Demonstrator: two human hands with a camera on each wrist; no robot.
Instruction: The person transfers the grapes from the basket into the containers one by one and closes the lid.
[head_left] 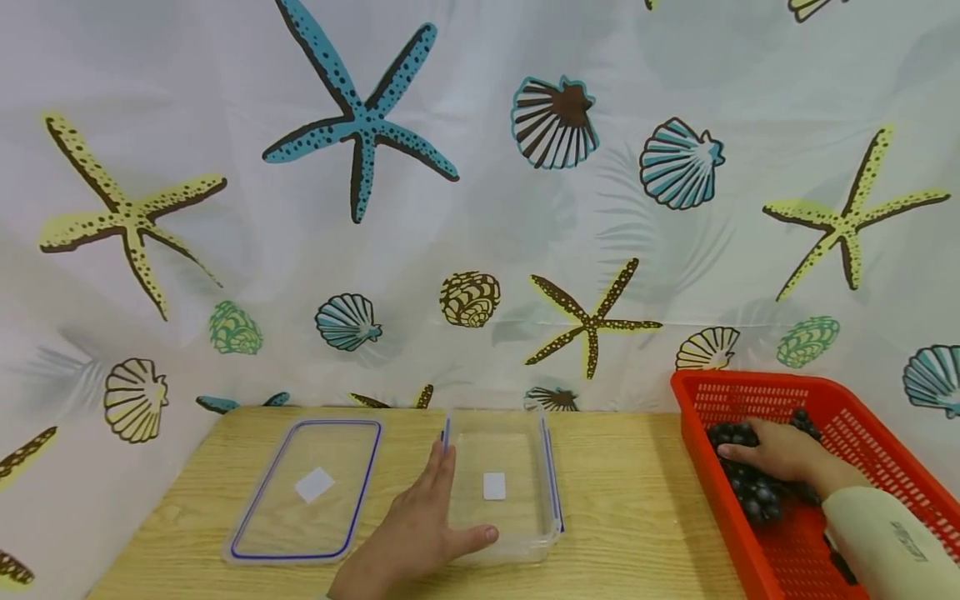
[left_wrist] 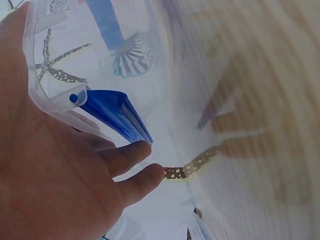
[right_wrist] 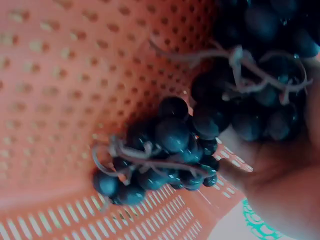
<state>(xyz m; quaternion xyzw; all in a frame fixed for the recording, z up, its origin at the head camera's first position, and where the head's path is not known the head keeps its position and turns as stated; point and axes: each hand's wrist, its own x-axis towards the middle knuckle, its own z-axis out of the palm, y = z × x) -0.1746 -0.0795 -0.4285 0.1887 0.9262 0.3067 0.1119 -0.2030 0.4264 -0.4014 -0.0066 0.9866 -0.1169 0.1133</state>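
Note:
My left hand rests against the left side of a clear plastic container, fingers straight and thumb stretched along its near edge. Close up in the left wrist view, the fingers lie by the container's blue clip. At the right, my right hand reaches into a red basket and grips a bunch of dark grapes. In the right wrist view, more grapes with brown stems lie against the basket's perforated wall. The grapes hide part of the right hand's fingers.
A clear lid with a blue seal lies flat on the wooden table, left of the container. Behind the table hangs a white curtain printed with starfish and shells. The basket's walls stand around the right hand.

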